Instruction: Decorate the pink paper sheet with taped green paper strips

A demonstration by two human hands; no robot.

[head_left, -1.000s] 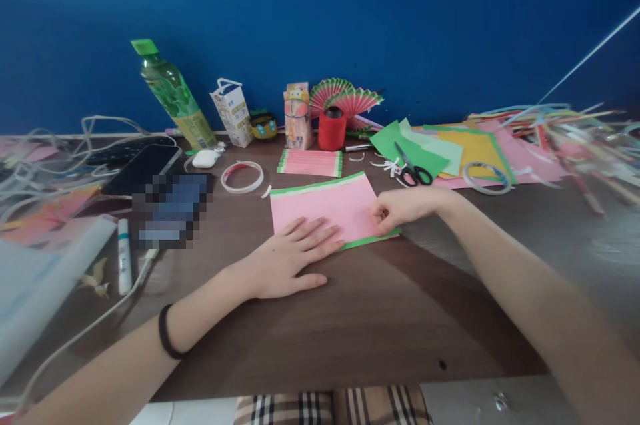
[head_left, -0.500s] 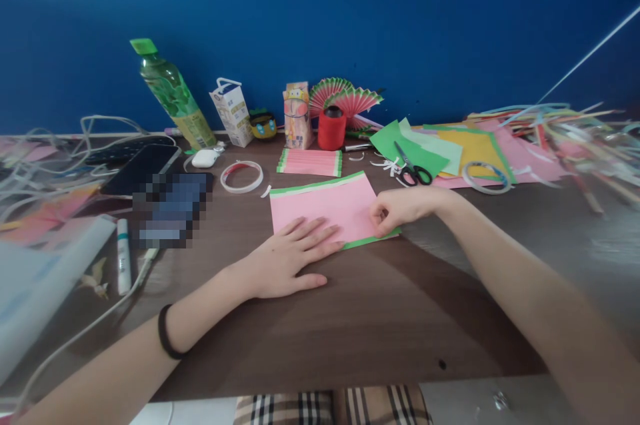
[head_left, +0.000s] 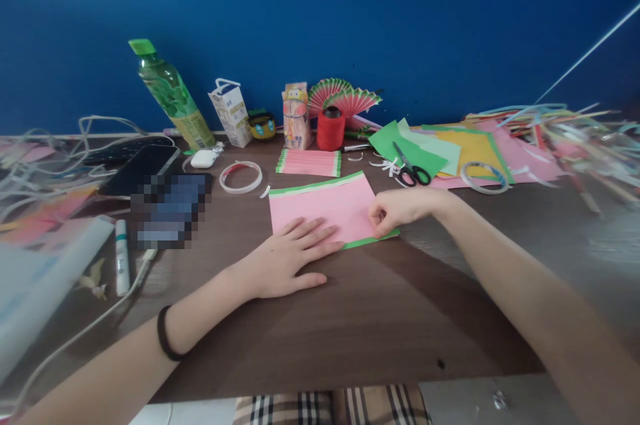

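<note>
A pink paper sheet (head_left: 327,204) lies on the brown table, with green bands along its far and near edges. A narrow white strip (head_left: 314,186) runs beside the far green band. My left hand (head_left: 290,262) rests flat over the sheet's near left part, fingers spread and holding nothing. At the sheet's right end, my right hand (head_left: 403,208) is closed, its curled fingertips pressed together at the near green band (head_left: 363,242). Whatever may be between those fingertips is hidden. Just behind the sheet sits a folded pink-and-green pleated paper (head_left: 309,163).
Behind are a tape roll (head_left: 241,178), red spool (head_left: 331,130), paper fans (head_left: 353,102), carton (head_left: 231,113) and green bottle (head_left: 175,98). Black-handled scissors (head_left: 414,173) lie on coloured paper (head_left: 475,148) at right, near another tape roll (head_left: 484,178). Phone (head_left: 175,208), cables and a marker (head_left: 122,257) lie left.
</note>
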